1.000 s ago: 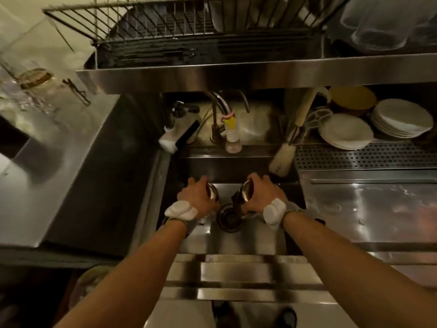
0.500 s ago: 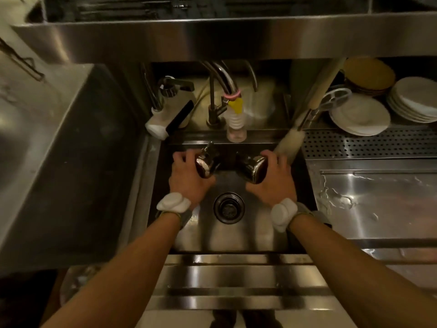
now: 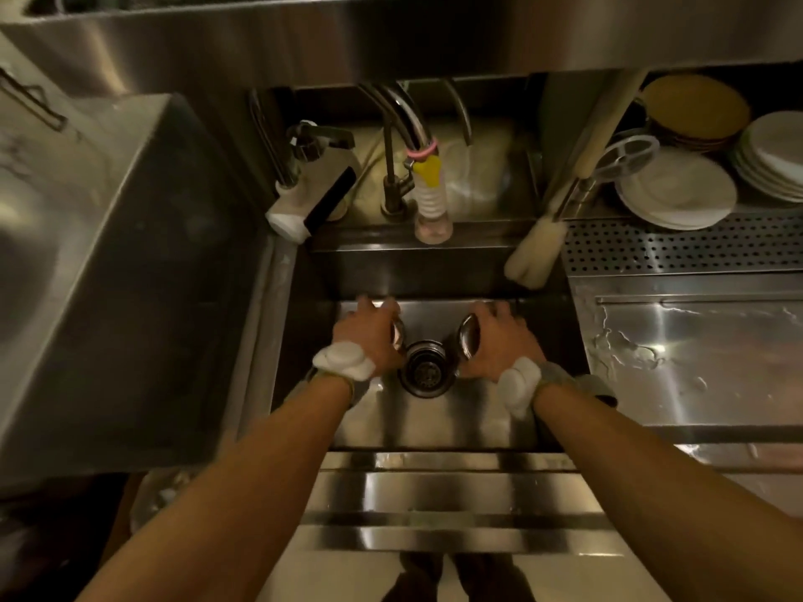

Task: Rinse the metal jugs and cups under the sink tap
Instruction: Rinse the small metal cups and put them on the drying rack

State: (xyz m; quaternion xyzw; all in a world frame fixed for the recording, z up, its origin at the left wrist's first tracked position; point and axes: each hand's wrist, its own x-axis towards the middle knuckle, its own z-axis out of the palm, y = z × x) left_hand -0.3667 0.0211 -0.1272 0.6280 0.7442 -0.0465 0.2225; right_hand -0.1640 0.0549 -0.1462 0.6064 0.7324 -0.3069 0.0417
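Both my hands are low in the steel sink (image 3: 434,423), on either side of the drain (image 3: 425,372). My left hand (image 3: 368,336) grips a small metal cup (image 3: 397,332), mostly hidden under my fingers. A second metal cup (image 3: 468,341) is held in my right hand (image 3: 499,341), tipped on its side with its mouth facing the drain. The tap (image 3: 402,123) arches over the back of the sink, ending in a spout with a yellow and white nozzle (image 3: 430,197). No water stream is visible.
A white bottle brush (image 3: 536,254) hangs over the sink's back right corner. White plates (image 3: 678,193) are stacked on a perforated drain rack (image 3: 678,249) at the right. A wet steel counter (image 3: 695,362) lies beside the sink. A white soap dispenser (image 3: 313,197) sits back left.
Both hands dropped from under the tap at the back of the sink down to the drain, carrying the cups. The view also tilted slightly.
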